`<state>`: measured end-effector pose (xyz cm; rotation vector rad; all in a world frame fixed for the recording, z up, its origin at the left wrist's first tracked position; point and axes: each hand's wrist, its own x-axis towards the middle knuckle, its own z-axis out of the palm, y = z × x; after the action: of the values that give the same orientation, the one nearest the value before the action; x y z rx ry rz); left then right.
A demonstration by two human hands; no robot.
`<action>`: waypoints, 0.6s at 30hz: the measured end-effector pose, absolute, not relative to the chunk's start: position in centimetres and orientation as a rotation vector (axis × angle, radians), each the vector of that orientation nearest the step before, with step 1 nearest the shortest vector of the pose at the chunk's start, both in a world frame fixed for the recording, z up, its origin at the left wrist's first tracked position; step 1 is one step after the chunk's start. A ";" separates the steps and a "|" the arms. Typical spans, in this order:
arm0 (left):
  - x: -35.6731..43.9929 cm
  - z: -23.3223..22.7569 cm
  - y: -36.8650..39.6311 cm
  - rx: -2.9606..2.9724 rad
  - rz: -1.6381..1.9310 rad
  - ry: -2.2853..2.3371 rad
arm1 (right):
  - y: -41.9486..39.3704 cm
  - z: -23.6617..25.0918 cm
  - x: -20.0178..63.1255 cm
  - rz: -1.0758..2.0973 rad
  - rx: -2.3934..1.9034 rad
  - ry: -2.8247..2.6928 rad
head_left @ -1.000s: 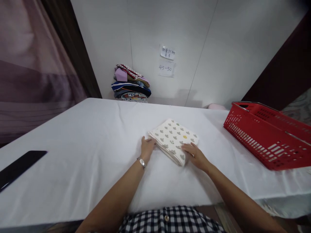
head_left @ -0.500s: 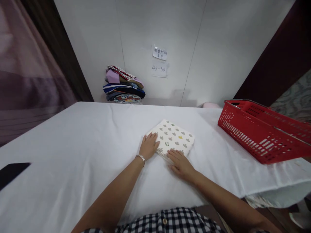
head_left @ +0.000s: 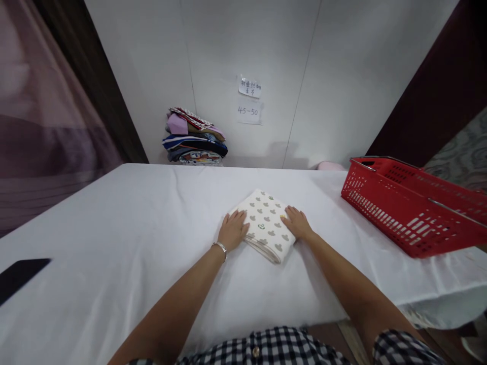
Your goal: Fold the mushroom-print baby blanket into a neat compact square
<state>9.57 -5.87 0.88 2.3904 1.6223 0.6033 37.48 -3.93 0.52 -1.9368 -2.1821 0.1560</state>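
Observation:
A folded white cloth [head_left: 264, 220] with a grey duck-like print lies at the middle of the white-covered table [head_left: 152, 223]. Its layered folded edge faces me. My left hand [head_left: 233, 228] rests flat on the cloth's left corner, fingers stretched out. On the opposite side, my right hand [head_left: 298, 222] lies over the right edge with its fingers spread, covering part of a yellow figure in the print. Neither hand grips the cloth.
A red plastic basket [head_left: 403, 208] stands at the table's right side. Stacked folded clothes [head_left: 196, 139] sit at the back against the wall, left of two paper notes [head_left: 249, 99]. A black flat object [head_left: 23, 274] lies at the left edge.
My right hand has moved from the cloth's near edge up and right to its right edge, uncovering the near folded corner. My left hand has stayed in place.

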 end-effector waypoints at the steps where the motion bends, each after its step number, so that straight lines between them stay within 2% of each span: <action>1: 9.8 1.3 -5.9 2.396 0.560 1.651 | -4.0 0.6 37.4 0.156 -1.950 -2.193; 5: 11.8 2.3 -6.3 2.522 0.508 1.674 | -3.5 2.0 36.5 0.163 -2.011 -2.241; 9: 13.5 1.4 -6.9 2.636 0.464 1.547 | -1.4 3.0 34.4 0.162 -1.937 -2.314; 18: 13.5 0.0 -7.1 2.655 0.511 1.569 | 1.7 1.1 32.0 0.152 -1.866 -2.400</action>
<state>13.54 -7.11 -0.03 2.6546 1.5690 0.5114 32.03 1.71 1.10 -1.8657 -2.3999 0.1525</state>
